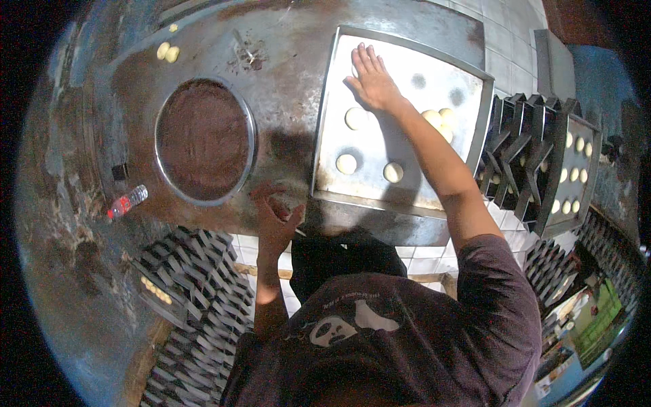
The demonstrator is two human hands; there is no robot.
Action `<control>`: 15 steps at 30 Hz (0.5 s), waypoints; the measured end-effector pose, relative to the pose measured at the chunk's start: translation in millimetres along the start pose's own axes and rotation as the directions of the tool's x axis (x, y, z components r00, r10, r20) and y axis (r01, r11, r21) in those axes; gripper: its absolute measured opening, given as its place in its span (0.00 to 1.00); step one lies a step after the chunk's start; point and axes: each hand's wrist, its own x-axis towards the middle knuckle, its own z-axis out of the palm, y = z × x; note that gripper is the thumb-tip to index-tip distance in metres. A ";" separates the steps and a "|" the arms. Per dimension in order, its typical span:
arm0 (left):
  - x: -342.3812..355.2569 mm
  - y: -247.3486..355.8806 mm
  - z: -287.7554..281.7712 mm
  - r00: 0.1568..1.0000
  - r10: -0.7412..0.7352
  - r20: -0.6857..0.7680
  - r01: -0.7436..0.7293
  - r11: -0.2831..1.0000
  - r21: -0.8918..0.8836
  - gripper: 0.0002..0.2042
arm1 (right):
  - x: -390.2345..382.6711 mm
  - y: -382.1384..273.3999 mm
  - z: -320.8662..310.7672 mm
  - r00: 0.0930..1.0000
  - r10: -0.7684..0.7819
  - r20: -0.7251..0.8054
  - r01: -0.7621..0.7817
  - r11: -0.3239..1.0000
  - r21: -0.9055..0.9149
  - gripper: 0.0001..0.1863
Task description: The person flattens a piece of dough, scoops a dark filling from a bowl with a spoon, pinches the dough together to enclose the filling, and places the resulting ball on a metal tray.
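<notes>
My right hand (pixel 374 83) lies flat on the upper left part of a large metal baking tray (pixel 424 197), palm down with its fingers stretched out. Whatever may be under the palm is hidden. Pale dough balls (pixel 346 164) sit spaced apart on the tray, and a few more are clustered by my right forearm. At the table's near edge, my left hand (pixel 274 220) is curled around a lump of dark brown paste (pixel 279 209), its fingers smeared with brown. A thin pale stick end (pixel 300 233) shows beside its thumb.
A round metal basin (pixel 252 146) of brown paste stands left of the tray. Farther off are dough pieces (pixel 168 53) and a small utensil (pixel 249 55) among crumbs. A red-labelled bottle (pixel 127 202) lies at left. Stacked metal racks (pixel 519 146) hold trays of dough at right.
</notes>
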 end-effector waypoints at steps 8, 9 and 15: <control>9.1 21.7 3.0 0.980 0.200 -0.004 -0.200 0.979 -0.026 0.40 | -90.0 58.2 -133.6 0.977 0.211 -0.034 -0.206 0.972 0.110 0.22; 9.8 20.6 0.6 0.985 0.170 0.017 -0.168 0.983 -0.072 0.40 | -113.3 73.8 -138.6 0.963 0.266 0.041 -0.267 0.963 0.046 0.20; 19.4 20.6 1.0 0.983 0.153 0.096 -0.138 0.979 -0.151 0.38 | -186.4 98.7 -132.3 0.934 0.350 0.074 -0.353 0.935 0.034 0.21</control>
